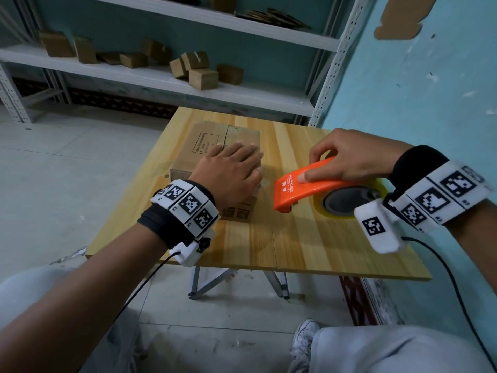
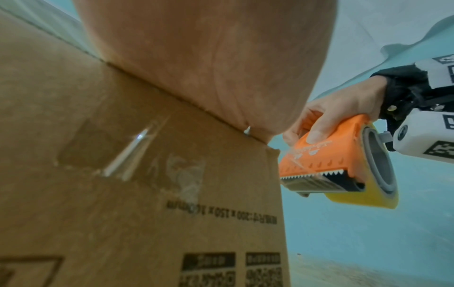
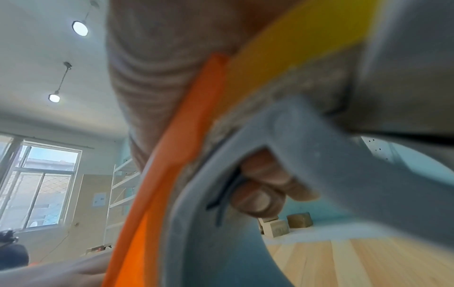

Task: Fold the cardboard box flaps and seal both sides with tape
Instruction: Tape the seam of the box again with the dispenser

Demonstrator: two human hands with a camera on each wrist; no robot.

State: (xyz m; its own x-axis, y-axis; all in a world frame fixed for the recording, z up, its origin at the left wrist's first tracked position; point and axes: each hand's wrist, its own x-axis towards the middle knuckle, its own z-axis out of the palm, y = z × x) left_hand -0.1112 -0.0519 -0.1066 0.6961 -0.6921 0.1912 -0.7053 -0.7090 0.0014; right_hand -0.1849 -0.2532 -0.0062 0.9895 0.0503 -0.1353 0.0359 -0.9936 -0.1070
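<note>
A brown cardboard box (image 1: 204, 146) stands on the wooden table (image 1: 309, 246), its top flaps folded flat. My left hand (image 1: 231, 173) lies flat on the top with fingers straight, pressing the flaps down. In the left wrist view the box's near side (image 2: 147, 194) shows printed text and a strip of clear tape (image 2: 132, 151). My right hand (image 1: 349, 154) grips an orange tape dispenser (image 1: 304, 187) with a yellow tape roll (image 1: 347, 203), held just right of the box above the table. Its toothed blade (image 2: 312, 174) faces the box. The dispenser (image 3: 172, 155) fills the right wrist view.
White metal shelves (image 1: 161, 79) behind the table hold several small cardboard boxes (image 1: 201, 76). A blue wall (image 1: 430, 90) runs close along the table's right side. Bare tabletop lies in front of the box and dispenser. My knees are below the table's near edge.
</note>
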